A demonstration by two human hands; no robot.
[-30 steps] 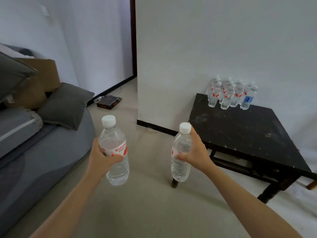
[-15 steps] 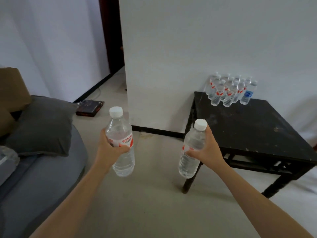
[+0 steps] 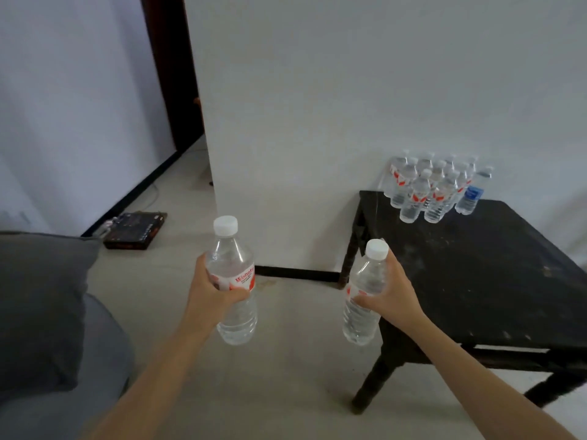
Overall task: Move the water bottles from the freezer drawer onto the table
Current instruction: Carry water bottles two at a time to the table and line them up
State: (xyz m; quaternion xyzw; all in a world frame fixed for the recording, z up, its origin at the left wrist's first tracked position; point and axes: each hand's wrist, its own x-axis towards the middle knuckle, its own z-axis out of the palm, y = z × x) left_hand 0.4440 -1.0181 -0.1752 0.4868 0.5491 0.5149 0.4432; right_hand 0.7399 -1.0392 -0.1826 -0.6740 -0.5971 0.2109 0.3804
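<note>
Left hand (image 3: 211, 295): grip wrapped around the middle of a clear water bottle (image 3: 235, 281), fingers over the red and white label, thumb on the near side.
Left bottle: upright, white cap on top, held in the air above the pale floor (image 3: 286, 376), off the bench's left edge.
Right hand (image 3: 392, 295): grip closed around a second water bottle (image 3: 363, 293) at label height, index finger reaching up beside the white cap.
Right bottle: upright, slightly tilted, held in the air at the bench's near left corner; its lower part overlaps the bench edge in view, contact with the bench cannot be told.
Bench (image 3: 476, 281): dark, worn top with pale scuffs, dark legs, standing against the white wall (image 3: 349, 90).
Bottles already on bench: a tight cluster of bottles (image 3: 425, 188) at the far left corner by the wall, all upright with white caps, most with red and white labels.
Odd bottle: one with a blue label (image 3: 472, 193) stands at the right end of the cluster, just beside the others.
Bench surface near the hands: bare.
Left of view: grey sofa (image 3: 63, 392) with a dark grey cushion (image 3: 41, 296).
Floor by far wall: a flat dark box (image 3: 135, 230) with a cable beside it.
Freezer drawer: outside this view.
</note>
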